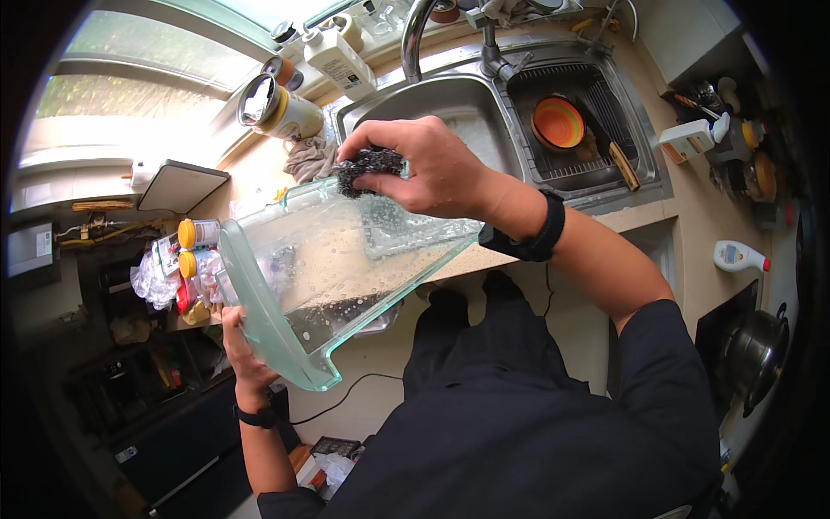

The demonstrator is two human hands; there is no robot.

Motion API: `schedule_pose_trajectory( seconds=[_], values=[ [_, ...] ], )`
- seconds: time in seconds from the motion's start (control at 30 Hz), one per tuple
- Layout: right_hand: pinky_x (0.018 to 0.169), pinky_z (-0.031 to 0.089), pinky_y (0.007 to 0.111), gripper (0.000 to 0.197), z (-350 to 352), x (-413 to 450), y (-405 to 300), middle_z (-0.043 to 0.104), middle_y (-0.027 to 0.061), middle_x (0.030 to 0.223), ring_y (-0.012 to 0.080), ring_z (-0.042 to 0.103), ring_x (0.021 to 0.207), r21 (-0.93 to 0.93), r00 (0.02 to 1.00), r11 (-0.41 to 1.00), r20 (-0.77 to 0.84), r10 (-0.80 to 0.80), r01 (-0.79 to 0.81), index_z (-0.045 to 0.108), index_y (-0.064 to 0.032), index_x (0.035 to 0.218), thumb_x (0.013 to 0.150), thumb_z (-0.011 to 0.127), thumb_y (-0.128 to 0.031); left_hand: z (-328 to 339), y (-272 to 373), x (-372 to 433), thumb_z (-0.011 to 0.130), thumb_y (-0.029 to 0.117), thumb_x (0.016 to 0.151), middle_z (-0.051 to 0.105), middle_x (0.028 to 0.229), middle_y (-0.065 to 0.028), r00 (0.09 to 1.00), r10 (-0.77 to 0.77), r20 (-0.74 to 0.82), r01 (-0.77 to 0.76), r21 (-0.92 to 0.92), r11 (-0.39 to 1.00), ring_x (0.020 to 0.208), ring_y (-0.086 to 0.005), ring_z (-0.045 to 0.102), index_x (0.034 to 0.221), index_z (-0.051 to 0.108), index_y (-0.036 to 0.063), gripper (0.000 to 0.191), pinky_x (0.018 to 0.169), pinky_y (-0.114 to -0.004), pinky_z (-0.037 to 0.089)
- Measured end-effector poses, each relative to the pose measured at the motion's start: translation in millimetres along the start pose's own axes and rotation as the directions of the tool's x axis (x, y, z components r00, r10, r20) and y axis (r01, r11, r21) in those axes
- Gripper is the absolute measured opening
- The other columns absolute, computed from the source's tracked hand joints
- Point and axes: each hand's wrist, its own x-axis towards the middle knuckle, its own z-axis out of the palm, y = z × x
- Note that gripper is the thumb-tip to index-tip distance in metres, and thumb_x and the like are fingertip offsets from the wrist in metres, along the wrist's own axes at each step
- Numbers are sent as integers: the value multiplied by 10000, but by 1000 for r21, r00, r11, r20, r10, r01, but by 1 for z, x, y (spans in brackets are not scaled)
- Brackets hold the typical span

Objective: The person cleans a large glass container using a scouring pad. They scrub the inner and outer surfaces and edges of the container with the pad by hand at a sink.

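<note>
My left hand (pixel 246 350) grips the near left end of a clear, green-tinted plastic refrigerator drawer (pixel 279 311), which is tilted over the counter's edge. Water drops cover its wall. Between the fingers and thumb of my right hand (pixel 421 168) is a metal scouring pad (pixel 364 170), at the drawer's far edge, just left of the sink basin. Part of the drawer's far end is hidden behind my right hand. Both wrists wear black bands.
Beyond stands a double steel sink (pixel 480 123) with a faucet (pixel 415 45). An orange bowl (pixel 557 123) lies in its right basin. A crumpled cloth (pixel 310 159), a large can (pixel 292 117) and a white pump bottle (pixel 340 61) stand left of the sink. A black cable (pixel 343 396) crosses the floor.
</note>
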Motion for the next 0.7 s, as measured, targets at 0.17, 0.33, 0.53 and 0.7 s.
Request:
schedule_pose_trajectory(
  seconds=[0.17, 0.33, 0.53, 0.7],
  values=[
    [762, 590, 384, 261, -8, -15, 32, 759, 188, 949, 328, 760, 861, -210, 998, 977, 33, 50, -42, 723, -34, 1092, 842, 786, -73, -4, -14, -11, 812, 159, 694, 519, 954, -129, 999, -40, -21, 40, 19, 999, 846, -295, 518, 1146, 491, 26, 570, 800, -386, 457],
    [725, 590, 377, 216, 9, -8, 10, 762, 170, 897, 309, 756, 790, -75, 994, 997, -109, -10, 2, 759, -41, 1020, 821, 815, -101, -7, -18, -18, 822, 154, 684, 512, 949, -129, 995, -98, -2, 97, -19, 995, 844, -291, 522, 1156, 489, 23, 592, 797, -385, 460],
    [704, 598, 352, 215, -1, -6, 31, 763, 152, 881, 299, 754, 777, -171, 996, 985, -90, -25, 9, 753, -39, 1019, 821, 814, -99, -1, -6, -4, 857, 165, 654, 512, 969, -129, 1000, 18, -12, -17, 58, 998, 855, -310, 529, 1193, 474, 25, 677, 787, -389, 470],
    [721, 602, 358, 224, 9, -1, 15, 758, 160, 891, 311, 757, 808, -182, 989, 978, -86, -119, 101, 749, -38, 1013, 819, 825, -120, -6, -4, -1, 847, 153, 651, 502, 970, -142, 998, 68, 12, -69, 58, 996, 860, -329, 528, 1200, 467, 21, 680, 778, -395, 471]
  ],
)
